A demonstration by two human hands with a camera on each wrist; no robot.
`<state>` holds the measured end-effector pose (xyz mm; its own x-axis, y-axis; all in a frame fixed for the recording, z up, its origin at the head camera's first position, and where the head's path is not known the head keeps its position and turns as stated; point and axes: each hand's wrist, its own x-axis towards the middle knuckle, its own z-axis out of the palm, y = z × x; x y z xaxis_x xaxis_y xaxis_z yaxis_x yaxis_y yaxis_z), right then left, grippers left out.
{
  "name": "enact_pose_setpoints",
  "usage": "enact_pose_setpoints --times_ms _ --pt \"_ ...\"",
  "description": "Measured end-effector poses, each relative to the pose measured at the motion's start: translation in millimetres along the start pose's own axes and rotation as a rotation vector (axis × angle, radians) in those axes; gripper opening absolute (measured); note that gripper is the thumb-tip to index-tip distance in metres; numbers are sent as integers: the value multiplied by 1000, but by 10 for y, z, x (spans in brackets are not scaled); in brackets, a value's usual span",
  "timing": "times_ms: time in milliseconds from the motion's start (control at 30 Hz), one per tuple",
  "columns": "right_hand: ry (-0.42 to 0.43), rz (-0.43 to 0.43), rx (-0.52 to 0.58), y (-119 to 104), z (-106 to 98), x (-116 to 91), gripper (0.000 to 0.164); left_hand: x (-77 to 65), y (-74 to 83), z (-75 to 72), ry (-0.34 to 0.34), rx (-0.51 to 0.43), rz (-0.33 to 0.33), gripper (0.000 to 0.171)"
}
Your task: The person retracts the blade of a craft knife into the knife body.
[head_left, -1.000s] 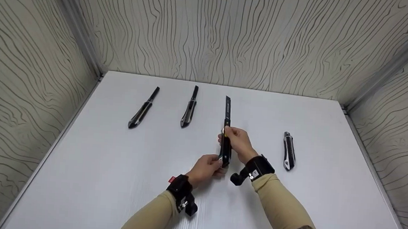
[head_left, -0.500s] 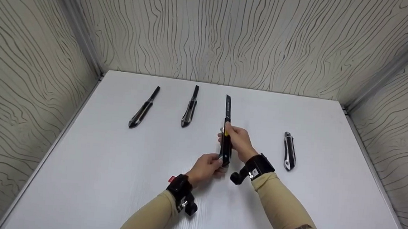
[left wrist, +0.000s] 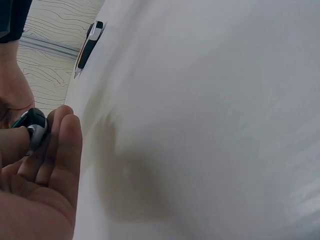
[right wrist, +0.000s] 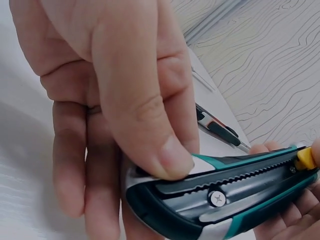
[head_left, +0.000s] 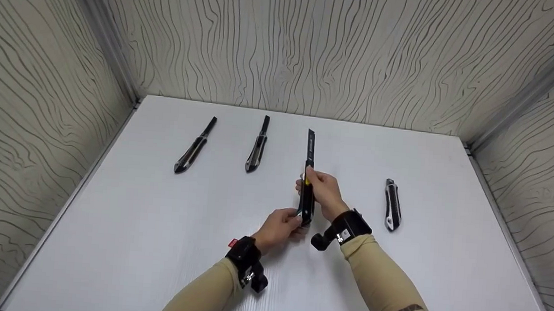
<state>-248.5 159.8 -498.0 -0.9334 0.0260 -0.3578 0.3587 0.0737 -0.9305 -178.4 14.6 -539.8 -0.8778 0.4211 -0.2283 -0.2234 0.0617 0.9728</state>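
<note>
A utility knife (head_left: 307, 199) with a black, green and silver body is held over the white table, its long dark snap-off blade (head_left: 311, 145) extended away from me. My right hand (head_left: 327, 190) grips the body, thumb beside the yellow slider (right wrist: 305, 159), which sits toward the blade end of the toothed slot. My left hand (head_left: 275, 229) pinches the silver-tipped tail, with its thumb (right wrist: 172, 157) on top in the right wrist view. The left wrist view shows the tail (left wrist: 37, 127) between the left thumb and fingers; the blade is hidden there.
Two similar knives (head_left: 190, 155) (head_left: 256, 154) lie at the back left of the white table (head_left: 129, 243), blades out. Another knife (head_left: 393, 206) lies to the right, only a short tip showing. Wood-patterned panels (head_left: 285, 44) enclose the table at the back and sides.
My right thumb has moved slightly forward along the knife, toward the blade, by half a second ago. Both hands keep hold of it, and the other knives have not moved.
</note>
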Motion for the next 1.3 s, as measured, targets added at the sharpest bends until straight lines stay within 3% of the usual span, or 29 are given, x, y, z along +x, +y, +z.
enact_pose_setpoints --times_ms 300,800,1300 --pt "17 -12 25 16 -3 1 46 14 -2 -13 11 2 -16 25" --pt "-31 -36 46 34 27 8 40 -25 15 -41 9 -17 11 26" --pt "-54 -26 75 14 22 -12 35 12 -21 -26 28 -31 -6 25"
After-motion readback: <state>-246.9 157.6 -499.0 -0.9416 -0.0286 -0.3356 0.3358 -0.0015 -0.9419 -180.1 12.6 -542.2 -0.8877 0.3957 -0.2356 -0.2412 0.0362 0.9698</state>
